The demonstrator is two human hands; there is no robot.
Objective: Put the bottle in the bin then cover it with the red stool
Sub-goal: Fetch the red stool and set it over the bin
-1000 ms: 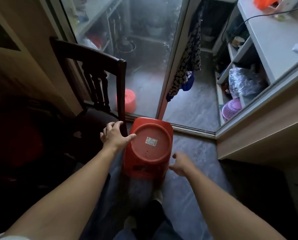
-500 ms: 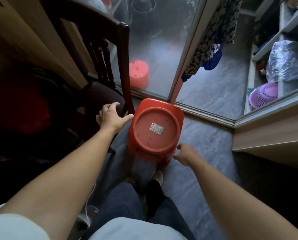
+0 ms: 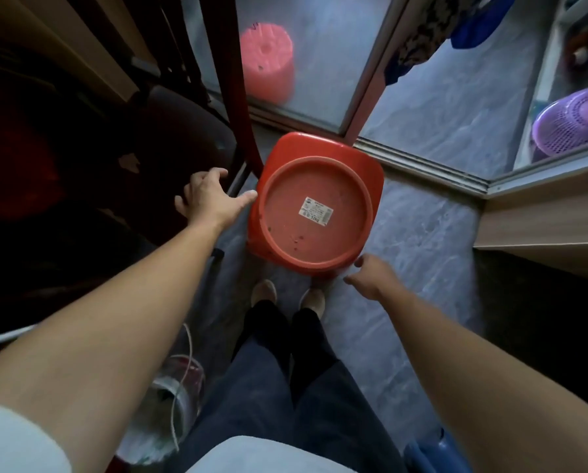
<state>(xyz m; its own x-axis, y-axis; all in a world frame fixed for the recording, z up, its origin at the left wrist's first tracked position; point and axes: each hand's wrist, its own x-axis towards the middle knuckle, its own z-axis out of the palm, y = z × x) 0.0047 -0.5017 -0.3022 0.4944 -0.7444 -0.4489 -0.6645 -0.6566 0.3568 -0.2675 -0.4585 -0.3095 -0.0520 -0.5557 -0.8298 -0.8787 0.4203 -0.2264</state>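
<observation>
red stool looks set down; bin and bottle out of sight

red stool [image 3: 314, 203] stands on the grey floor [image 3: 418, 233] between the two hands, seen from straight above, its round ringed top with a small white label [image 3: 315, 210] facing the camera. the left hand [image 3: 210, 196] is just to its left, fingers spread and gripping nothing, the thumb tip reaching to or almost to the stool's left edge; i cannot tell whether it touches. the right hand [image 3: 371, 275] sits at the stool's near right corner, loosely curled and holding nothing, fingertips right beside the rim. behind the left hand rises a dark wooden chair [image 3: 231, 80].

neither the bin nor the bottle shows anywhere: whatever is under the stool is fully hidden by it. judging from the stool resting flat and both hands empty beside it, the covering step seems done or all but done, with the bottle presumably already inside the bin below, though that cannot be confirmed. what may remain is a last nudge to square the stool and letting go.
</observation>
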